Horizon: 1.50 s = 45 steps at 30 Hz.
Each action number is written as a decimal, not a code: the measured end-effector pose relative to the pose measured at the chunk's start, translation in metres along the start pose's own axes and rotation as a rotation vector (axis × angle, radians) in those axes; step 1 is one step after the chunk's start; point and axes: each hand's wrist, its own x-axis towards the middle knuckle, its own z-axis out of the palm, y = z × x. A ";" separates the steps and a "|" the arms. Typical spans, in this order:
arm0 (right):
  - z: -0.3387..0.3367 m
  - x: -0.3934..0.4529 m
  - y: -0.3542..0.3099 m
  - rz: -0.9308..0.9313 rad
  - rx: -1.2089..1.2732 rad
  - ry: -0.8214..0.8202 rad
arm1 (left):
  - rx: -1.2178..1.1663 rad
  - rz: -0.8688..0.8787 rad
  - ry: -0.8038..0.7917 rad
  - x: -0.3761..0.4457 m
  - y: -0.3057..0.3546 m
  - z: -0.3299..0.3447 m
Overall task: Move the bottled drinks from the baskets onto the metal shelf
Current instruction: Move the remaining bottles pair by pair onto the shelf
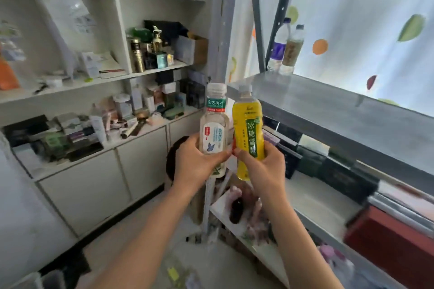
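Mid-carry: the left hand [196, 162] wraps a pale tea bottle [214, 131] and the right hand [263, 164] a yellow drink bottle [247, 134], both just below the metal shelf [328, 110] edge, probably needing a lift to stand beside the two bottles [285, 47] at its back corner.

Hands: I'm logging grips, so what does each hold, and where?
Left hand grips the pale bottle low on its body; right hand grips the yellow bottle likewise.
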 end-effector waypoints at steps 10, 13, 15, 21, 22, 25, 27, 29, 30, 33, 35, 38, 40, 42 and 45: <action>-0.043 0.085 0.006 -0.025 -0.004 0.141 | -0.014 0.061 -0.114 0.074 0.027 0.076; -0.044 0.103 0.000 -0.053 -0.016 0.166 | -0.042 0.081 -0.147 0.098 0.034 0.088; -0.040 0.117 -0.003 -0.072 -0.065 0.214 | -0.035 0.099 -0.178 0.120 0.036 0.095; -0.033 0.171 -0.012 -0.078 -0.175 0.309 | -0.090 0.126 -0.269 0.183 0.040 0.114; -0.033 0.179 -0.012 -0.072 -0.175 0.317 | -0.090 0.134 -0.265 0.191 0.042 0.116; -0.036 0.205 -0.012 -0.057 -0.148 0.343 | -0.088 0.170 -0.276 0.215 0.049 0.128; -0.041 0.222 -0.013 -0.067 -0.143 0.355 | -0.086 0.180 -0.290 0.229 0.052 0.138; -0.047 0.240 -0.014 -0.076 -0.139 0.365 | -0.090 0.184 -0.305 0.243 0.054 0.152; -0.051 0.250 -0.014 -0.078 -0.132 0.368 | -0.087 0.185 -0.310 0.250 0.055 0.159; -0.063 0.281 -0.014 -0.075 -0.113 0.349 | -0.075 0.193 -0.305 0.272 0.054 0.184; -0.072 0.302 -0.014 -0.057 -0.117 0.316 | -0.069 0.180 -0.291 0.286 0.053 0.203; -0.089 0.334 -0.016 -0.006 -0.088 0.283 | -0.084 0.133 -0.259 0.309 0.058 0.230; -0.101 0.354 -0.016 0.015 -0.081 0.265 | -0.055 0.143 -0.235 0.326 0.063 0.247; -0.109 0.372 -0.017 0.033 -0.064 0.246 | -0.038 0.160 -0.208 0.344 0.069 0.259; -0.118 0.395 -0.017 0.030 -0.039 0.224 | -0.037 0.193 -0.166 0.367 0.074 0.272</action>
